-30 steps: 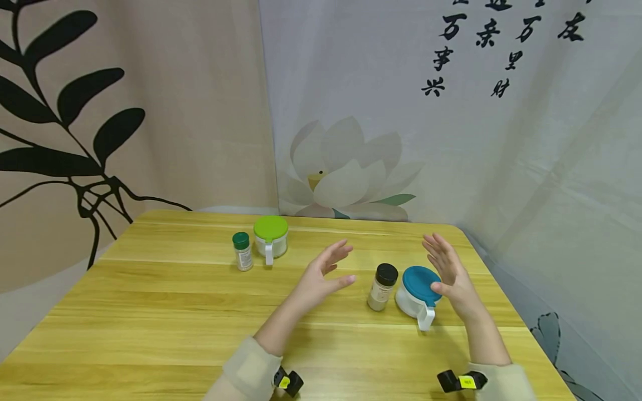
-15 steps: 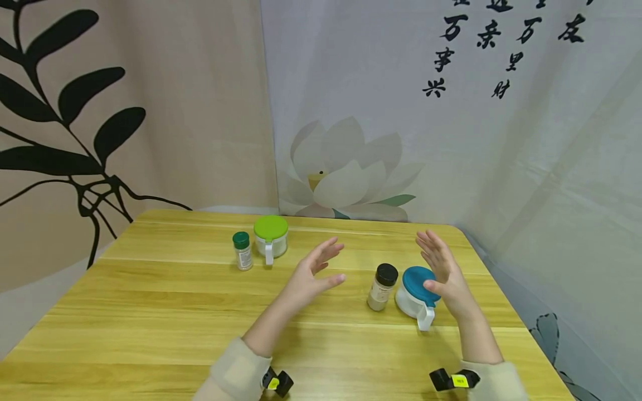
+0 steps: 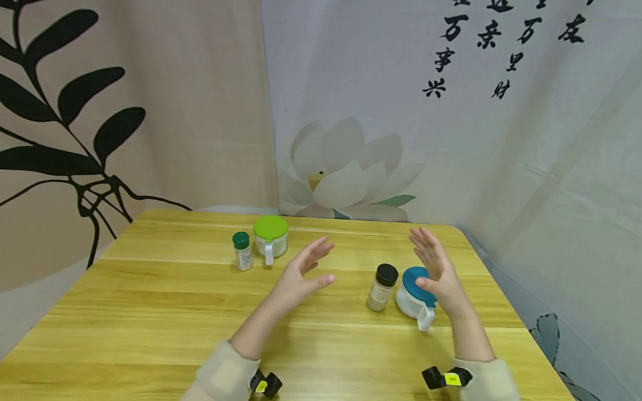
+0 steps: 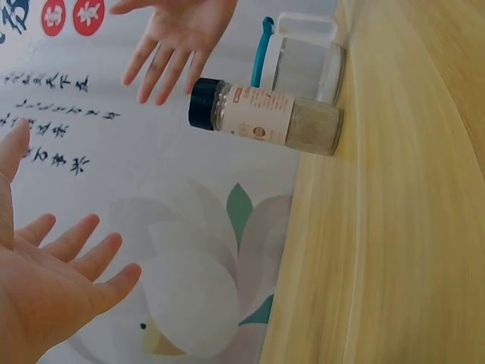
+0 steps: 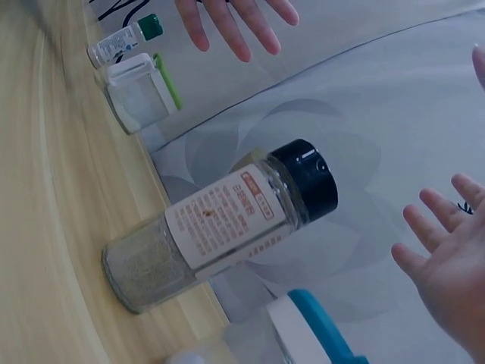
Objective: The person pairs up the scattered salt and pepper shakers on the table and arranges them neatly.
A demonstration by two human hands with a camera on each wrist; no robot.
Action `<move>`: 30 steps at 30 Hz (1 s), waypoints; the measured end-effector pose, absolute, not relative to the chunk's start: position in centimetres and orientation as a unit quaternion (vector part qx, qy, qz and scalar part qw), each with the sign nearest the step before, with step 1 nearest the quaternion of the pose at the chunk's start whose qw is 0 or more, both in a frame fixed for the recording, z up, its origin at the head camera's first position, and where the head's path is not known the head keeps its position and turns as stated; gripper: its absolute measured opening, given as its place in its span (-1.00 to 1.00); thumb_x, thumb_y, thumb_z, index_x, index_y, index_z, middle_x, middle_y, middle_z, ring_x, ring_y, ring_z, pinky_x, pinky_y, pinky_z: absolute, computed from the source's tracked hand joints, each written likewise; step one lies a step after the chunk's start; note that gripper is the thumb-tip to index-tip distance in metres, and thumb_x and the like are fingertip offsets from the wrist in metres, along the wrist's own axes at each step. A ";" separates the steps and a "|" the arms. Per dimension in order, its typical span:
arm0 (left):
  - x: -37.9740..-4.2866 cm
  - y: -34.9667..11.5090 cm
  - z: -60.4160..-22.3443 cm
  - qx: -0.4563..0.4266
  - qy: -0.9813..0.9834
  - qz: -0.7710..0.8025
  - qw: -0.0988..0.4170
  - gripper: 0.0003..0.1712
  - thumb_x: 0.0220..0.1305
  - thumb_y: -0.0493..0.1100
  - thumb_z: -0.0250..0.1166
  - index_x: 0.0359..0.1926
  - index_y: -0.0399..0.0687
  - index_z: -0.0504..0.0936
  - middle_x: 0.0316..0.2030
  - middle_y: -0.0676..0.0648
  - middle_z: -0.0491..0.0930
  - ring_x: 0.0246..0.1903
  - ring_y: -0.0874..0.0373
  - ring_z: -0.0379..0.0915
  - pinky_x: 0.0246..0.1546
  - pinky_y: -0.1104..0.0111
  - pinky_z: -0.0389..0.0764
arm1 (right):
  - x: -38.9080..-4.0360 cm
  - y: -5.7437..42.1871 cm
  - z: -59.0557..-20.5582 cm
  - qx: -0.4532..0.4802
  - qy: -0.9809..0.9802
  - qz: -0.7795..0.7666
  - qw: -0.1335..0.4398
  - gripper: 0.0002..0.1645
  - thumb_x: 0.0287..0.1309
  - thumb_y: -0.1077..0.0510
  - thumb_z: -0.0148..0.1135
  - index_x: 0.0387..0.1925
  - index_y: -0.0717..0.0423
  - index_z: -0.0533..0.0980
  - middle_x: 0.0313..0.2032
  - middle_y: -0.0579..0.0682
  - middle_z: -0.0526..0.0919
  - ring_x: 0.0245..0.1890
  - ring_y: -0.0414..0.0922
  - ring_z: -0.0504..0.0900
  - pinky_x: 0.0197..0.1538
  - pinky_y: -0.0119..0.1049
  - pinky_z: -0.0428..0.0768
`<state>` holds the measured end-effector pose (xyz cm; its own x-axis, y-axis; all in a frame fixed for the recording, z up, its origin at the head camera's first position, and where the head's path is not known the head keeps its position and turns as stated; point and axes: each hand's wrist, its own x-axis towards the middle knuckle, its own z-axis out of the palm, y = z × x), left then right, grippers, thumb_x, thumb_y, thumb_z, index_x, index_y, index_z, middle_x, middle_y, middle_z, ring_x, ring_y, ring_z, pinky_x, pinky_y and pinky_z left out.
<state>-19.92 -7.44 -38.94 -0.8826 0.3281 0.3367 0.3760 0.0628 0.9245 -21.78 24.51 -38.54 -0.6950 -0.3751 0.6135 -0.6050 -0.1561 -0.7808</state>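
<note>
Black-capped jar (image 3: 383, 288) upright on the wood-grain table (image 3: 150, 323), long axis vertical. Right hand (image 3: 437, 268) nearer, above the table and to the jar's right; fingers (image 3: 426, 243) extended, nothing held. Blue-lidded pot (image 3: 411, 304) just right of the jar, partly behind that hand in the head view. Left hand (image 3: 301, 278) also empty, loosely extended, left of the jar. Green-lidded pot (image 3: 271, 236) and green-capped bottle (image 3: 243, 253) farther left; printed cloth (image 3: 351, 72) behind.
</note>
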 end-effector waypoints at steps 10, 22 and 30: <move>-19.5 -8.7 -38.8 -0.249 -0.723 -0.644 0.032 -0.16 0.21 -0.20 0.36 0.43 0.11 0.16 0.33 -0.03 0.31 0.31 0.10 0.17 0.29 0.05 0.17 | -22.1 23.4 -38.3 0.398 -0.633 0.658 0.091 0.18 0.11 -0.01 0.39 0.44 0.35 -0.16 0.41 0.32 -0.02 0.41 0.12 0.00 0.39 -0.23 0.03; -19.2 -10.1 -38.1 -0.247 -0.720 -0.645 0.060 -0.14 0.19 -0.32 0.35 0.44 0.04 0.15 0.32 -0.05 0.31 0.32 0.04 0.17 0.30 0.04 0.15 | -22.2 21.8 -38.0 0.411 -0.623 0.660 0.091 0.21 0.08 -0.11 0.39 0.45 0.32 -0.14 0.40 0.36 -0.04 0.40 0.18 -0.02 0.40 -0.20 0.02; -19.4 -11.3 -37.4 -0.249 -0.715 -0.647 0.089 -0.15 0.19 -0.35 0.34 0.44 -0.02 0.15 0.33 -0.10 0.30 0.32 0.03 0.16 0.29 0.00 0.15 | -22.1 20.7 -37.7 0.405 -0.620 0.668 0.077 0.23 0.05 -0.13 0.41 0.46 0.27 -0.13 0.41 0.34 -0.06 0.41 0.16 -0.04 0.41 -0.16 -0.03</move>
